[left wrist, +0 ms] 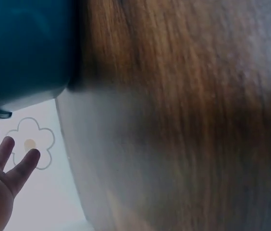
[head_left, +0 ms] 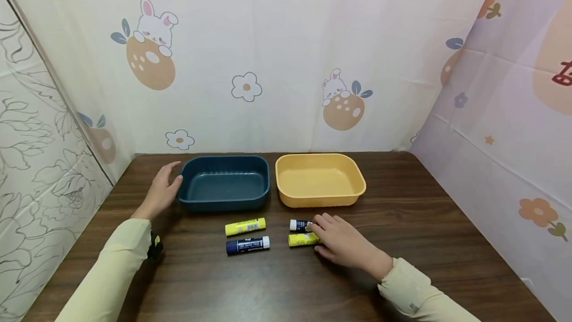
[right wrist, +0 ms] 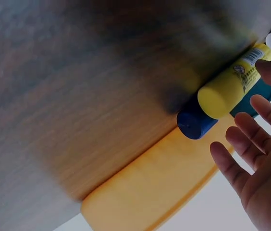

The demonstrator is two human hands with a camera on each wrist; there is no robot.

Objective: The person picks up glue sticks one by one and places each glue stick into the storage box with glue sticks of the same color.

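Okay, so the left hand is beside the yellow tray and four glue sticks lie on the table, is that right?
Not quite: the left hand is beside the dark teal tray, not the yellow tray, as the head view shows. Four glue sticks do lie on the table.

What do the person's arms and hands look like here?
Both arms wear long, pale yellow sleeves. The left hand and right hand wear no gloves. A dark item with bright yellow spots sits by the left cuff; I can't tell what it is. A small greyish mark shows on the right sleeve.
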